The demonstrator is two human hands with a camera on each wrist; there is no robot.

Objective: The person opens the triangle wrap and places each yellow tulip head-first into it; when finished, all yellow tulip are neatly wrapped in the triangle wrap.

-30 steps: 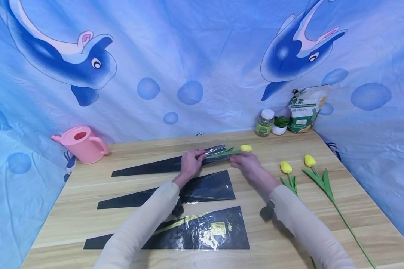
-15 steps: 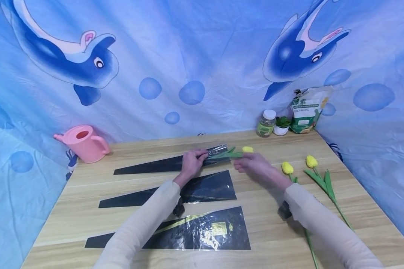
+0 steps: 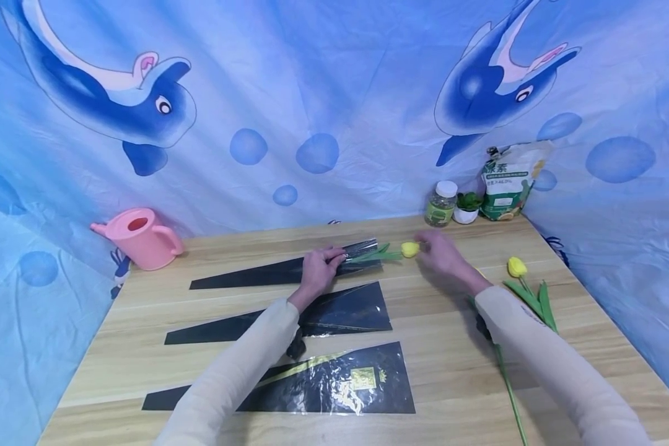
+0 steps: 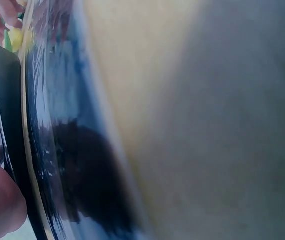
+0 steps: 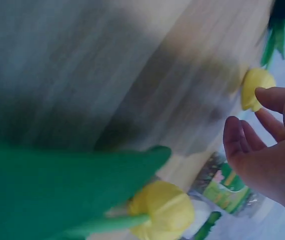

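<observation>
In the head view, my left hand (image 3: pixel 319 271) pinches the upper edge of the farthest black tapered flower sleeve (image 3: pixel 256 276), close to its wide, clear end. A yellow tulip (image 3: pixel 409 249) lies with its green leaves (image 3: pixel 376 255) over that end and its head outside. The left hand hides where the stem runs. My right hand (image 3: pixel 443 253), blurred, is at the tip of the tulip head. In the right wrist view, the right hand's thumb overlaps the yellow head (image 5: pixel 255 82), fingers loosely bent and apart; contact is unclear.
Two more black sleeves, a middle one (image 3: pixel 351 310) and a near one (image 3: pixel 334 387), lie flat. Another tulip (image 3: pixel 516 267) lies right; a further stem (image 3: pixel 510 390) runs under the right arm. Behind stand a pink watering can (image 3: pixel 145 241), jar (image 3: pixel 440 204), potted plant (image 3: pixel 466 207) and bag (image 3: pixel 507 183).
My right hand has moved from the tulip's leaves and stem, just below its head, round to the right of the head's tip. The left hand has stayed on the sleeve.
</observation>
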